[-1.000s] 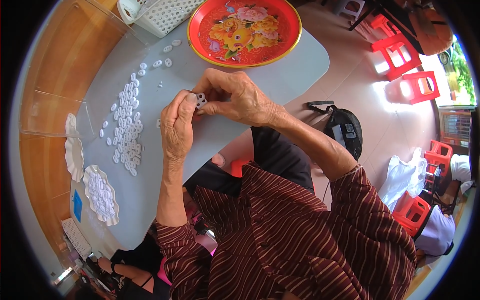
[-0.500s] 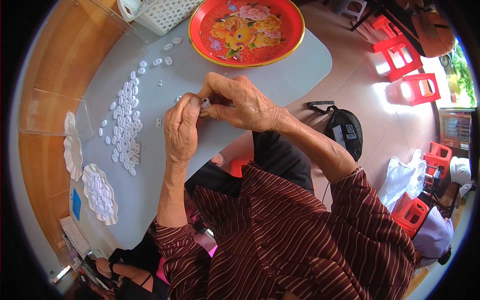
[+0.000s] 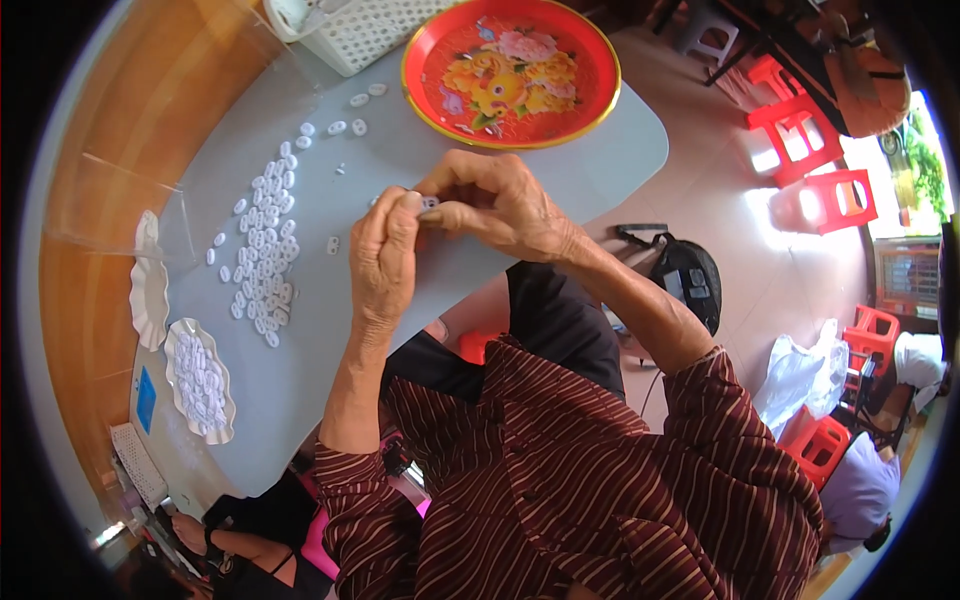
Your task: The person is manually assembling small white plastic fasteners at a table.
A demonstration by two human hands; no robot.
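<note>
Both of my hands meet above the grey table, holding a small white oval plastic piece [image 3: 429,203] with two dark holes. Thumb and fingers of my left hand [image 3: 382,255] pinch it from the left. From the right, my right hand [image 3: 507,208] closes its thumb and curled index finger on it. My fingers hide most of the piece. Many similar white oval pieces [image 3: 262,250] are heaped left of my hands. A single loose piece [image 3: 333,245] lies just beside my left hand.
A red floral tray [image 3: 428,62] stands at the far edge, beside a white perforated basket [image 3: 365,42]. At left, a wavy-edged white dish [image 3: 229,425] holds slender white pieces, near another such dish [image 3: 150,285]. A black backpack [image 3: 690,280] rests on the floor at right.
The whole view has shifted slightly, so table and tray sit a little farther right and lower. Both hands keep their pinch on the white piece, with slight finger movement.
</note>
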